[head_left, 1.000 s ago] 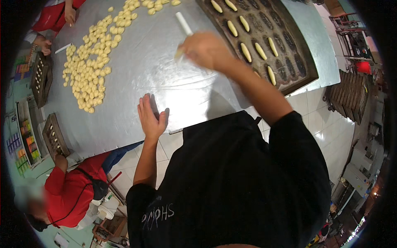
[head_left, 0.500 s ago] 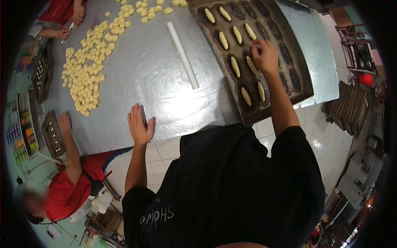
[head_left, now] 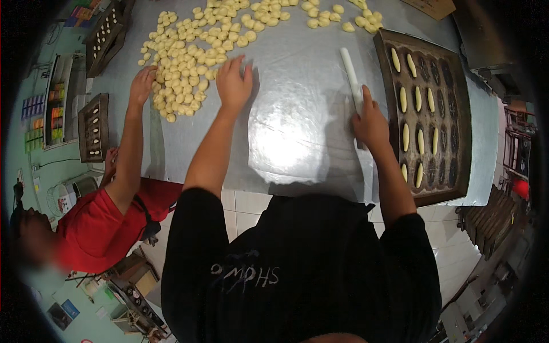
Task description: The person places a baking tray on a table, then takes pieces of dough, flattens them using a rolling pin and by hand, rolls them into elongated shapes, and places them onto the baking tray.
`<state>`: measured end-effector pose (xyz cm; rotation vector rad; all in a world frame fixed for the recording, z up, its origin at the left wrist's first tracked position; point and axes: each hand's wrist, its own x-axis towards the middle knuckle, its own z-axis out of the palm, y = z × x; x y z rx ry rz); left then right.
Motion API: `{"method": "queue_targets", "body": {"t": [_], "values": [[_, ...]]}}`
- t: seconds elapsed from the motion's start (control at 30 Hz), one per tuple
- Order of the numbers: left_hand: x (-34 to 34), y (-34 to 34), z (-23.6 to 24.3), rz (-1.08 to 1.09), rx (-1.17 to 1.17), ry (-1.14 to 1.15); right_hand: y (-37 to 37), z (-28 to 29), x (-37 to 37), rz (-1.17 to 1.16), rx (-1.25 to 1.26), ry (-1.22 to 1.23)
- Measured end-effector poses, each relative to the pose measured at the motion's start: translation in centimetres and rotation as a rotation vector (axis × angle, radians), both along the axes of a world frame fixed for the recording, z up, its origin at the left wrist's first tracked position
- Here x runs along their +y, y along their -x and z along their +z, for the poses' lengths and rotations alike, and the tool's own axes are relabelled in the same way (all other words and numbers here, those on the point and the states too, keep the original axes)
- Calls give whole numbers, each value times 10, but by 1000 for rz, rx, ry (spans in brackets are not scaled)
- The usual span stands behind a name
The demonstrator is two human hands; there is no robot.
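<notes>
So the right hand [head_left: 372, 123] has left the dough strips [head_left: 405, 137] in the tray [head_left: 465, 126] by the worktop's [head_left: 297, 51] right edge; it's now over the near end of the white rod [head_left: 350, 71], just left of that tray, can't tell if it's gripping; left hand [head_left: 233, 86] has gone from the near edge to the dough balls [head_left: 189, 80], toward the far left corner, fingers loosely spread; so both hands are off the strips now

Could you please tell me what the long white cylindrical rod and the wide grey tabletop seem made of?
Long white cylindrical rod: probably smooth plastic, given its even colour. Wide grey metal tabletop: likely polished sheet steel, judging by its bright glare.
</notes>
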<state>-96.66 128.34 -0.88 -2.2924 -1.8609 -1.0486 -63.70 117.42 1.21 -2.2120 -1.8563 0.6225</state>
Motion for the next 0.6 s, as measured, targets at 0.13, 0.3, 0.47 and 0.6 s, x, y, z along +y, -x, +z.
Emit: {"method": "queue_targets", "body": {"t": [0.13,0.3,0.47,0.6], "values": [[74,44,-12,32,131,66,22,-5,-27,-94,307,76],[37,26,4,-199,-89,9,24,-8,-64,-350,747,175],[-147,-42,-42,-755,497,150,35,9,-82,-176,688,200],[-181,-54,1,-612,199,274,32,-10,-93,136,357,-175]]}}
